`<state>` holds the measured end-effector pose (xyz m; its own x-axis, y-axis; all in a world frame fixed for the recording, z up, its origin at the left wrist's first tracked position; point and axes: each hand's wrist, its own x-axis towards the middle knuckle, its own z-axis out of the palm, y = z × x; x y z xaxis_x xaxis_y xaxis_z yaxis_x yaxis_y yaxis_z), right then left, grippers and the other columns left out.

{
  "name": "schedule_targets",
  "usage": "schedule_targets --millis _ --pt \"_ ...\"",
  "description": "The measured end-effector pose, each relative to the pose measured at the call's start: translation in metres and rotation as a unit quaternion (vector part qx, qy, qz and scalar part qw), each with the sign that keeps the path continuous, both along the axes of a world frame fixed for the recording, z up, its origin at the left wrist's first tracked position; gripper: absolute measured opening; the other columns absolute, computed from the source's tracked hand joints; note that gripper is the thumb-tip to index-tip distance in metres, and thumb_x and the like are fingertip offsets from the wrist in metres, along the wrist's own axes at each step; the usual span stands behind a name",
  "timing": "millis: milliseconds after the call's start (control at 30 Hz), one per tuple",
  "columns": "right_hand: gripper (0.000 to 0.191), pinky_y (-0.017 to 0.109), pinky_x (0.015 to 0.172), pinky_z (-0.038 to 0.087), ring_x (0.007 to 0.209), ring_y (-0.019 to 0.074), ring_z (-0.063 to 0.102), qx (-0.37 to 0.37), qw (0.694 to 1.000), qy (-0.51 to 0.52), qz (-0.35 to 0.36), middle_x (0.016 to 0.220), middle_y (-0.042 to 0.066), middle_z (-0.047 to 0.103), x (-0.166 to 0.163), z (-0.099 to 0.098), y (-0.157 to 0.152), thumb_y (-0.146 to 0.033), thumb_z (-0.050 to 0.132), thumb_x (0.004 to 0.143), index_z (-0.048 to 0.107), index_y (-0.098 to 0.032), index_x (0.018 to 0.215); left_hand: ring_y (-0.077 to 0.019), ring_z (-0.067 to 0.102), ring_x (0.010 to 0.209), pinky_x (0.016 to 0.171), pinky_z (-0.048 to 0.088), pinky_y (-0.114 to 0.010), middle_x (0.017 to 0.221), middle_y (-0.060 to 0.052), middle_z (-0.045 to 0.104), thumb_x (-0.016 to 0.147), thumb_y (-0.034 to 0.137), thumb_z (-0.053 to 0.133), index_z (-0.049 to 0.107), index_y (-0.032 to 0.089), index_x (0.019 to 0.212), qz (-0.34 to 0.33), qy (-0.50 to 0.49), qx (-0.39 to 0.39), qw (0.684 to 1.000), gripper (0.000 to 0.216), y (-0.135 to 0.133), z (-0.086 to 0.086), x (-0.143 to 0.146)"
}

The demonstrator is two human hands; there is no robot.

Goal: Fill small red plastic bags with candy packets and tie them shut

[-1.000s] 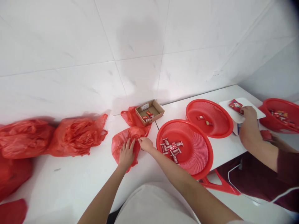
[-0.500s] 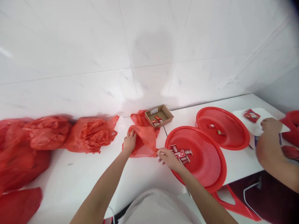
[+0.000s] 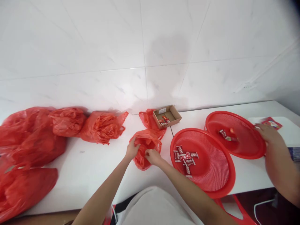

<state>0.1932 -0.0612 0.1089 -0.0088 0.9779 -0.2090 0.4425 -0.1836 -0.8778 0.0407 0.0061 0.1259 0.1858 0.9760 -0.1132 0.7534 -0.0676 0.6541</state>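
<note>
Both of my hands grip a crumpled red plastic bag (image 3: 145, 147) on the white table (image 3: 98, 168). My left hand (image 3: 132, 149) pinches its left edge and my right hand (image 3: 152, 157) holds its lower right side, fingers closed. To the right of the bag lies a round red mesh tray (image 3: 211, 175) with several small red and white wrapped candies (image 3: 185, 156).
A small cardboard box (image 3: 167, 116) with a few candies stands by the tiled wall. Several stuffed red bags (image 3: 100, 126) lie along the left. A second red tray (image 3: 243, 137) sits at the right, where another person's hand (image 3: 269, 134) touches its rim.
My right hand came back from the near tray's edge onto the bag, and both hands have bunched the bag up. The other person's hand moved to the far tray.
</note>
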Motion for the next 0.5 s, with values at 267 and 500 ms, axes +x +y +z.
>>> schedule_targets --millis 267,500 --pt "0.011 0.031 0.083 0.045 0.088 0.0176 0.059 0.076 0.983 0.133 -0.102 0.091 0.002 0.063 0.014 0.024 -0.005 -0.032 0.05 0.086 0.054 -0.022 0.086 -0.0356 0.024 0.142 0.108 0.032 -0.055 0.158 -0.014 0.011 0.078 0.048 0.065 0.021 0.027 0.15 0.016 0.019 0.128 0.992 0.087 -0.095 -0.003 -0.011" --pt "0.026 0.029 0.072 0.05 0.079 0.0155 0.06 0.11 0.932 0.27 -0.217 0.087 0.0 0.059 0.03 0.05 -0.014 -0.05 0.042 0.089 0.045 -0.026 0.098 -0.0403 0.013 0.144 0.108 0.025 -0.062 0.159 -0.016 0.012 0.074 0.033 0.072 0.037 0.025 0.144 -0.054 0.132 0.149 0.979 0.079 -0.097 -0.035 0.001"
